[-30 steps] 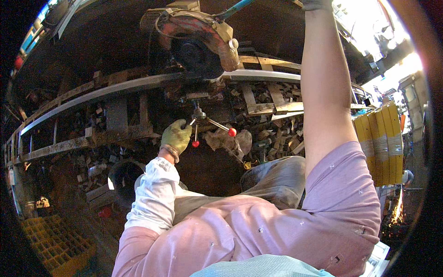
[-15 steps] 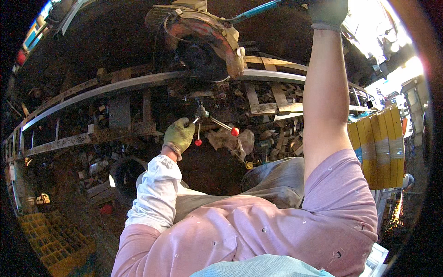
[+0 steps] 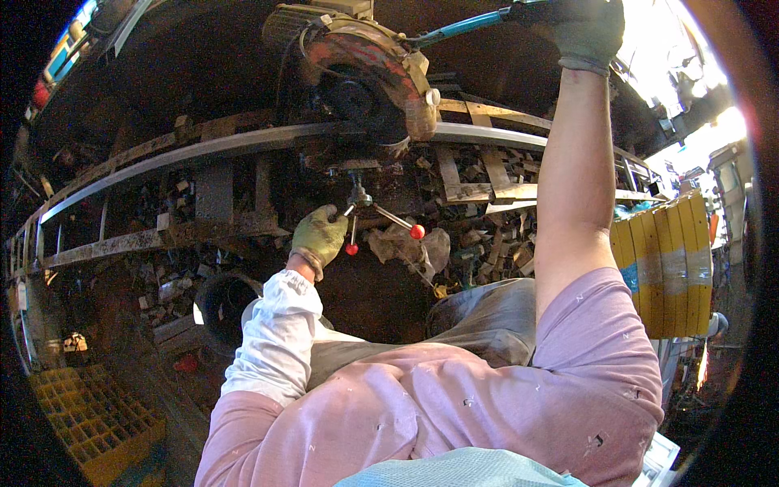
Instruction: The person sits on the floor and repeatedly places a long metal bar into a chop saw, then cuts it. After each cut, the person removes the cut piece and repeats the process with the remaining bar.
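My right hand, in a dark greenish work glove, is closed round the end of the blue handle of a cut-off saw. The saw's worn orange-red guard hangs at a long pale metal bar running left to right, and the guard hides where the blade meets it. My left hand, in a yellow-green glove, is closed at one spoke of a clamp handwheel. Two other spokes of it end in red knobs; my glove covers the end of the gripped one.
A ladder-like metal frame lies along the bar, with many small offcuts below. Yellow slotted pieces are stacked at right, and a yellow compartmented crate stands lower left. A dark round tube lies near my left forearm. Sparks show far right.
My right hand and the saw's handle have come slightly down toward me, and the saw head with them. My left hand stays at the spoke. The sparks at far right look smaller.
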A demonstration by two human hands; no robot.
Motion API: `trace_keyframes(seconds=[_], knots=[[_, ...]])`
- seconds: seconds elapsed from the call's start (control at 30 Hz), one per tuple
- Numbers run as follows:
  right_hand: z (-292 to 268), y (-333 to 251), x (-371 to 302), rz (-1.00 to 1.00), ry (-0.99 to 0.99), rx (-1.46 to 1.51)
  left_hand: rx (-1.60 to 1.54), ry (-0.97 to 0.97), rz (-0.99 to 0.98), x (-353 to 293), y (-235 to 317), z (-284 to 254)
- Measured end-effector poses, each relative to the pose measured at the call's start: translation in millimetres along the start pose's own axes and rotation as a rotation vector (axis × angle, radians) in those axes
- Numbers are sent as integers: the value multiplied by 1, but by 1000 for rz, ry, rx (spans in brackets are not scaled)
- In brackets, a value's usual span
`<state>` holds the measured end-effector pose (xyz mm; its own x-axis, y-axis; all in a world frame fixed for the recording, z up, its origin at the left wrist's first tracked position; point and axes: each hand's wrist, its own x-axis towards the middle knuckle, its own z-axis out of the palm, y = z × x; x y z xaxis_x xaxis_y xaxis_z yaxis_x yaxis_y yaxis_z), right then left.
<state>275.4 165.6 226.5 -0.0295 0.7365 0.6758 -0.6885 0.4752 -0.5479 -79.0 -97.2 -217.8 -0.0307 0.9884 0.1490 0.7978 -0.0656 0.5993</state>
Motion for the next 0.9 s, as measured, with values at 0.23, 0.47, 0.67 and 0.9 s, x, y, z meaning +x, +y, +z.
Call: trace_keyframes(seconds=[0.23,0.47,0.67,0.9], knots=[[19,-7,-16,-70,11,-153,-12,-80,16,5,7,-6],[22,-8,-18,-86,76,-190,-191,-129,-205,6,28,-27],[21,-6,-19,-97,102,-197,-194,-205,-238,6,47,-48],[21,-9,-19,-96,74,-195,-109,-252,-97,8,28,-33]])
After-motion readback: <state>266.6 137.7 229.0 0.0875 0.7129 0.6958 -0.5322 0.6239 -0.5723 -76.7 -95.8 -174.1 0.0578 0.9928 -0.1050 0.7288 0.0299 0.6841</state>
